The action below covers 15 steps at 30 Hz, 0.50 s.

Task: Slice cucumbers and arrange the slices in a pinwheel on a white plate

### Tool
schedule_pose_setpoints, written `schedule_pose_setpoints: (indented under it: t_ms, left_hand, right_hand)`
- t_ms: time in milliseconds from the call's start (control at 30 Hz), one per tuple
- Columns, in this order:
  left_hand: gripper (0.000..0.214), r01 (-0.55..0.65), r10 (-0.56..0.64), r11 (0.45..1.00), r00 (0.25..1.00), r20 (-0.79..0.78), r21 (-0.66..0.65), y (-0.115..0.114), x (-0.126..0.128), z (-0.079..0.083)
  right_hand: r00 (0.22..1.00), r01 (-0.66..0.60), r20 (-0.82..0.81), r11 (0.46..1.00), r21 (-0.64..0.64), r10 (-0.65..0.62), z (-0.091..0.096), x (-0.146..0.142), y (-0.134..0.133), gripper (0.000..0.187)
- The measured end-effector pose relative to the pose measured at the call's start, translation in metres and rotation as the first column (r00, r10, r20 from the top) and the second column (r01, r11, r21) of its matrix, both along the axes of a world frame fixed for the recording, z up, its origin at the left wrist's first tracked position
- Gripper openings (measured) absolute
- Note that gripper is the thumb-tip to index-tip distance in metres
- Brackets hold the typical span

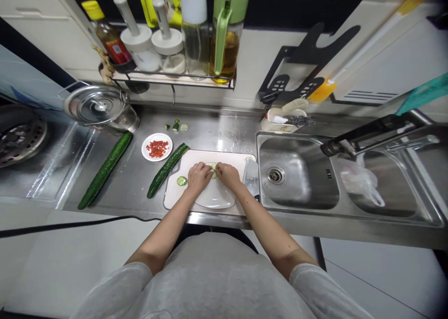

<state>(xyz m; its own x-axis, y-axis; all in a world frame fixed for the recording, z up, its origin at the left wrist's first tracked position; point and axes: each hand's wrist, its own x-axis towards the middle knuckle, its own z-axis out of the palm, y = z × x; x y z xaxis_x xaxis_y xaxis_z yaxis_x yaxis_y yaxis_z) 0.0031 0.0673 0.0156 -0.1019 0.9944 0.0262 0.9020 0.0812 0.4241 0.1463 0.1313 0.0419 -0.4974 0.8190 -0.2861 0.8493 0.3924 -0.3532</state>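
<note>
Above a white plate (216, 199) on the cutting board (171, 197), my two hands meet at pale green cucumber slices (214, 168). My left hand (199, 175) has its fingertips closed at the left edge of the slices. From the other side, my right hand (228, 175) pinches them; the fingers partly hide how many there are. More cucumber slices (182, 181) lie on the board left of my left hand. A cut cucumber (168, 169) rests against the board's left side. At the right edge of the board lies a broad knife blade (251, 173).
A small plate of chopped red pieces (157, 147), a whole cucumber (105, 170) and cucumber ends (176, 126) are on the steel counter. A lidded pot (101, 109) stands at left. The double sink (297, 169) is at right, and a condiment rack (175, 79) hangs behind.
</note>
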Motion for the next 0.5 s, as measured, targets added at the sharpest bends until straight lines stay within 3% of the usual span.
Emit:
schedule_pose_setpoints:
  t_ms: [133,267,500]
  left_hand:
    - [0.022,-0.049,0.048,0.999,0.998,0.05,0.015,-0.001,0.0,0.001]
    - [0.022,-0.106,0.102,0.993,0.992,0.078,0.052,-0.003,-0.002,0.002]
    - [0.023,-0.213,0.202,0.974,0.972,0.124,0.082,-0.005,-0.007,0.011]
  right_hand:
    - [0.992,0.095,-0.08,0.995,0.011,-0.094,0.003,0.013,0.004,0.027]
    - [0.978,0.203,-0.059,0.979,0.026,-0.202,0.01,0.029,0.003,0.027]
    - [0.995,0.101,0.01,0.993,-0.059,-0.1,0.011,0.012,-0.029,0.025]
